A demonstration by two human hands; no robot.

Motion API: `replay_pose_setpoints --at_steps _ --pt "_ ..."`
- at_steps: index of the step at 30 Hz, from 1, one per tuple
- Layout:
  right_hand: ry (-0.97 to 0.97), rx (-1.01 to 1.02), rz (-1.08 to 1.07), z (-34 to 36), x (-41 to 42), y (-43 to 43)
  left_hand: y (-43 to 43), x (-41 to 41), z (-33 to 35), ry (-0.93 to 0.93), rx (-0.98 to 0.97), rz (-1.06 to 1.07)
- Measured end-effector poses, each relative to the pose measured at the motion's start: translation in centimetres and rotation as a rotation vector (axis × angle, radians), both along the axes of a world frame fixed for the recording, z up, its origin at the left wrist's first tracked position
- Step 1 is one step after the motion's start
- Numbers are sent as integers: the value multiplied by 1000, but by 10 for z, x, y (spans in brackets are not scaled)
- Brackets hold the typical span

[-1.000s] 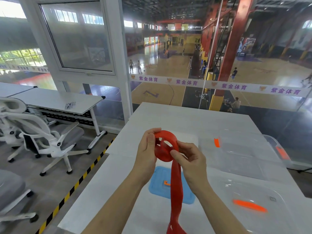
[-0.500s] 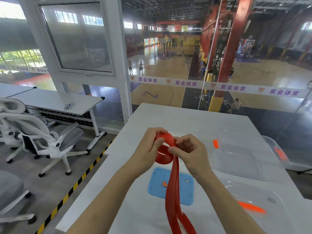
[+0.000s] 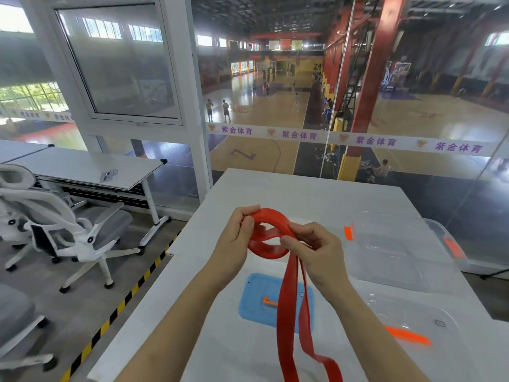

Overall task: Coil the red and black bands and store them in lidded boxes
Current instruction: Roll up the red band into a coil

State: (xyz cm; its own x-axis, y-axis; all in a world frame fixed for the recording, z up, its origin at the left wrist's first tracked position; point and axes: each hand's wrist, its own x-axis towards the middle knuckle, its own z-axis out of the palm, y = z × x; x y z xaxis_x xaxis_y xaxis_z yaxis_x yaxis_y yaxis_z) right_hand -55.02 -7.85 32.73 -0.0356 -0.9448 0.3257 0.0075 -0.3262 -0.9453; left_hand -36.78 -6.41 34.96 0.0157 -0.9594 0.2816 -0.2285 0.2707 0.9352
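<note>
While the red band (image 3: pixel 271 238) is only partly wound, a small coil pinched between the left hand (image 3: pixel 234 238) at its nine o'clock and the right hand (image 3: pixel 316 252) at three, both closed on it, a long tail hangs toward six o'clock. I judge the task early: the clear boxes (image 3: pixel 391 252) at three o'clock look empty, the blue lid (image 3: pixel 259 299) lies loose, and no black band shows.
</note>
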Motion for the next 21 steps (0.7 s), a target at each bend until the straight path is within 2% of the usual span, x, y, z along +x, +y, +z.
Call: replay_pose_setpoints --at_steps 6,9,12,15,19,21 --pt "61 -25 69 16 -6 -8 -7 8 12 -477 -102 -86" --pt "54 -20 101 19 -8 -9 -11 10 12 -513 -126 -86" --pt "71 -28 95 14 -8 -7 -13 9 10 -462 -53 -122" --pt "13 -8 81 1 -3 -1 -11 2 5 -325 -5 -93" --pt "-72 18 48 -16 2 9 -7 -3 -1 107 63 1" --pt "-60 4 31 -19 4 12 -7 -5 -3 214 89 36"
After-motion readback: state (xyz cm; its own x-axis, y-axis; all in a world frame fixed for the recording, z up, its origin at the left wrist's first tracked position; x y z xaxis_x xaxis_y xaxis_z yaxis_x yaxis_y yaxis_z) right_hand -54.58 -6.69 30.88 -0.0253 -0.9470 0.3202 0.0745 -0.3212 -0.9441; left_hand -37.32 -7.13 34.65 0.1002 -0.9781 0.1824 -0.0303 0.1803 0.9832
